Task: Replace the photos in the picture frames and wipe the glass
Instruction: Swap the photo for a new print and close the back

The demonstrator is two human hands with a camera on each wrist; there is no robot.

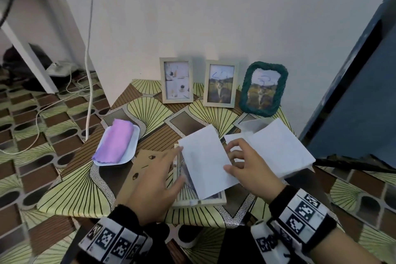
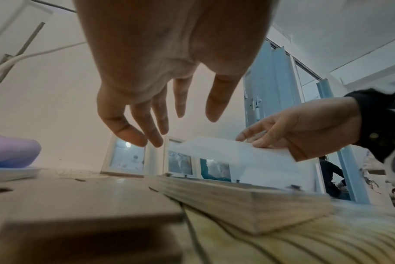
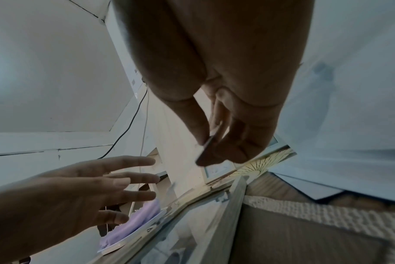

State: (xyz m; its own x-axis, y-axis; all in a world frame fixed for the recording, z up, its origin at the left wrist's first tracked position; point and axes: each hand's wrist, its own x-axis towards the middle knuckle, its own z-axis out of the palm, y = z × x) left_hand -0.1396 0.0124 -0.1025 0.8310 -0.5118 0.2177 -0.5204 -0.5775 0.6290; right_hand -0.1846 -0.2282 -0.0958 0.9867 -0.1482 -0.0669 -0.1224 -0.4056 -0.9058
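- Nearest the person, at six o'clock on the patterned table (image 1: 70, 195), an open frame (image 1: 200, 201) lies face down with a photo still showing inside it.
- The right hand (image 1: 250, 167) pinches a white photo sheet (image 1: 205, 161) between thumb and fingers, blank side up, holding it over the frame's opening — a little askew to it.
- The left hand (image 1: 154, 182) hovers at the frame's nine o'clock edge, fingers spread wide and holding nothing; its fingertips come near the sheet's left edge, though I cannot tell whether they touch.
- Under that hand lies the brown backing board (image 1: 141, 167), off the frame.
- So the step in hand looks like the swap itself. Next, I judge, the sheet must be squared to the opening and laid flat, the left hand steadying it, before the board goes back on.
- At three o'clock, more white sheets (image 1: 278, 146) lie in a loose stack.
- At ten o'clock, a purple cloth (image 1: 115, 141) sits on a white tray (image 1: 130, 152) — untouched, so the wiping is still to come.
- Farthest, at twelve o'clock against the wall, stand two pale frames (image 1: 176, 80) and a green woven frame (image 1: 263, 89).
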